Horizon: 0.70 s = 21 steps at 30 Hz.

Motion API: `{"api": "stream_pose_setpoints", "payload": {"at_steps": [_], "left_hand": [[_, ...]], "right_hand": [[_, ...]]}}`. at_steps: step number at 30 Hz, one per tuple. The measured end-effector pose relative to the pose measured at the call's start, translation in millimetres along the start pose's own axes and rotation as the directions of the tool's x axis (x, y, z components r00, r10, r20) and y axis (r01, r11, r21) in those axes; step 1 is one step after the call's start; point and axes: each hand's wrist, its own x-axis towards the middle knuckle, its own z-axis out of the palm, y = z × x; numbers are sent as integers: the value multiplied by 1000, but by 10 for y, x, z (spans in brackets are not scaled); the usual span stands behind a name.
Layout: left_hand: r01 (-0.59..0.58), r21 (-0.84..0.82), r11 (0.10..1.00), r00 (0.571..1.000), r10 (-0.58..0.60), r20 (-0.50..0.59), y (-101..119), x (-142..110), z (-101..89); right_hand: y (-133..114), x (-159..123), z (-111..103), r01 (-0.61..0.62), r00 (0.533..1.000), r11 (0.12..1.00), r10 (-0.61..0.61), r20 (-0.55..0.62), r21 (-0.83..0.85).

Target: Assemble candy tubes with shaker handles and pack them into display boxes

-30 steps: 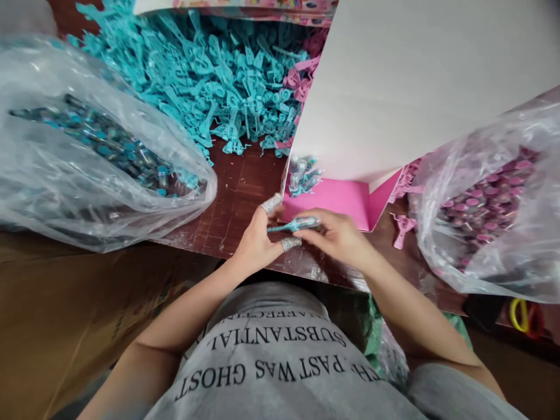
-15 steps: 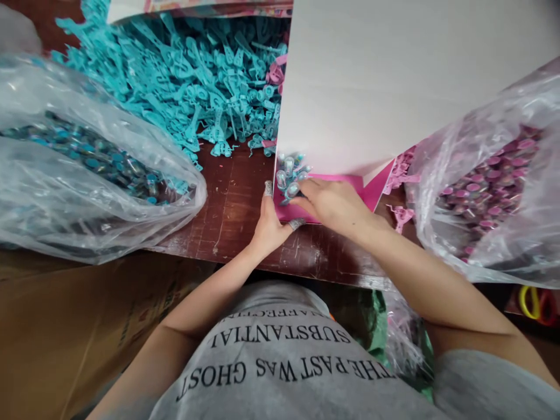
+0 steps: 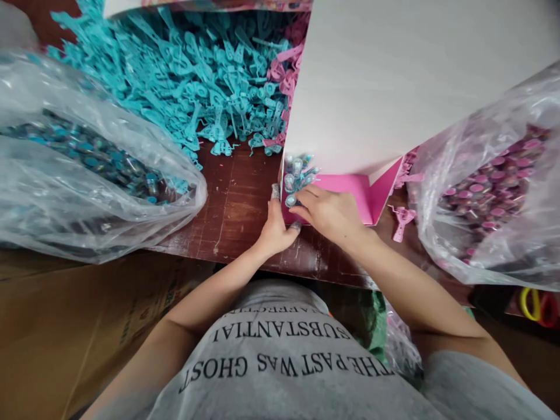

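My right hand [image 3: 329,211] lies inside the open pink box [image 3: 350,192], fingers closed on a small teal-capped vial [image 3: 291,200] beside the row of finished vials [image 3: 298,169] standing in the box's left corner. My left hand [image 3: 275,224] grips the box's left wall, its taped forefinger and thumb on either side of the edge. The box's white lid [image 3: 385,81] stands raised over it and hides most of the inside.
A heap of teal plastic wands [image 3: 196,76] covers the far table, with some pink ones [image 3: 284,76] at its right. A clear bag of teal-capped vials [image 3: 87,157] lies left, a bag of pink-capped vials [image 3: 494,192] right. A loose pink wand [image 3: 401,220] lies by the box. A cardboard carton [image 3: 65,326] stands low left.
A second ago both hands held a teal vial over the table edge. Both hands then moved forward to the pink box, the right carrying the vial inside to the row of vials.
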Motion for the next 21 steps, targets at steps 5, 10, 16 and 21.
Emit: {"api": "stream_pose_setpoints", "payload": {"at_steps": [5, 10, 16, 21], "left_hand": [[-136, -310, 941, 989, 109, -103, 82, 233, -154], [-129, -380, 916, 990, 96, -103, 399, 558, 55], [-116, -271, 956, 990, 90, -109, 462, 495, 158], [-194, 231, 953, 944, 246, -222, 424, 818, -572]], "right_hand": [[152, -107, 66, -31, 931, 972, 113, -347, 232], [115, 40, 315, -77, 902, 801, 310, -301, 594], [42, 88, 384, -164, 951, 788, 286, -117, 593], [-44, -8, 146, -112, 873, 871, 317, -372, 479]]}}
